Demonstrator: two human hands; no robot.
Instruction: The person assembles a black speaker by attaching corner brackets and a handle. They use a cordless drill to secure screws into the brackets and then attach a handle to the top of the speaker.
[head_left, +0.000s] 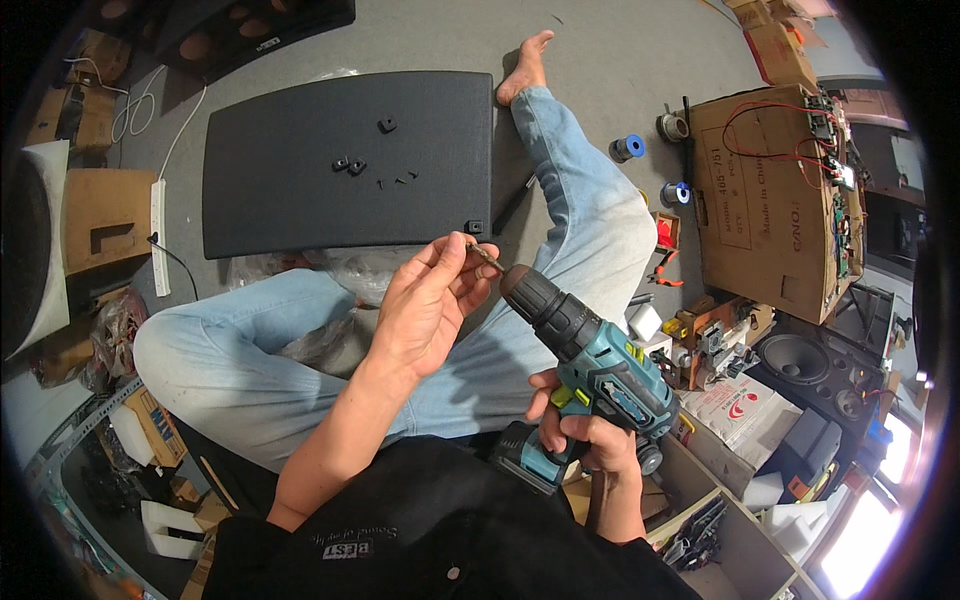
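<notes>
My right hand (607, 447) grips the handle of a teal and black cordless drill (610, 375), its chuck pointing up and to the left. A thin drill bit (486, 256) sticks out of the chuck. Thumb and fingers of my left hand (428, 295) are pinched at the bit's far end; whether a small screw is also between them cannot be seen. Just beyond lies a black speaker cabinet (300, 150) on the floor. On it rest several small black corner pieces (387, 124) and a few screws (401, 181). Another black piece (475, 227) sits at its near right corner.
My jeans-clad legs surround the near side of the cabinet. To the right are solder spools (627, 148), red pliers (662, 270) and a cardboard box (765, 195) with circuit boards and red wires. A white power strip (159, 237) lies at left.
</notes>
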